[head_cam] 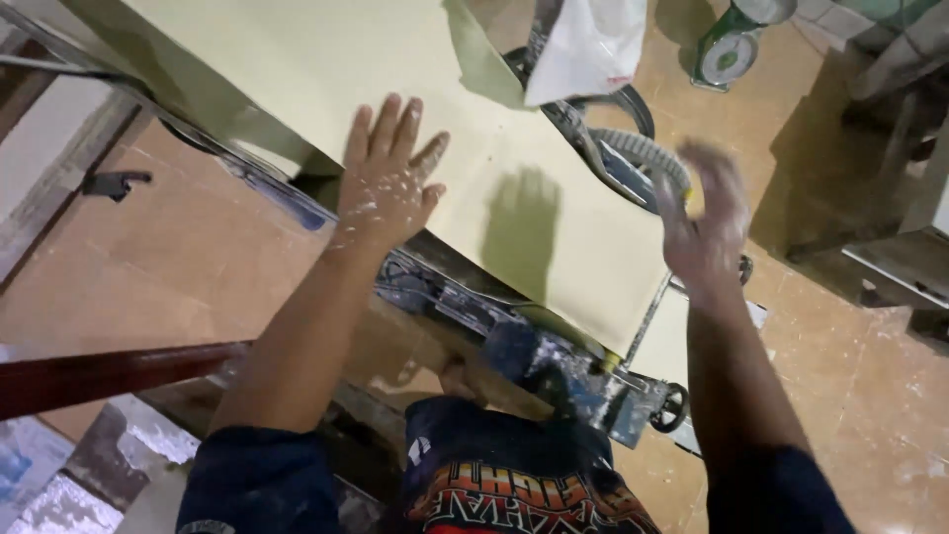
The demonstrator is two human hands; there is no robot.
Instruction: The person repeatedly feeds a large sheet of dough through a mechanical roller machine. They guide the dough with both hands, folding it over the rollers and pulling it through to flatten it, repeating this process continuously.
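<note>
A wide pale yellow dough sheet lies stretched over a metal machine. My left hand, dusted with white flour, rests flat on the sheet with fingers spread. My right hand is blurred and hovers above the sheet's right edge, fingers apart, holding nothing. Its shadow falls on the sheet between the two hands.
The machine's metal frame with a small wheel stands under the sheet. A ribbed belt and pulley sit at the right. A white plastic bag and a green dial scale lie beyond. A red bar crosses at lower left over the brown tiled floor.
</note>
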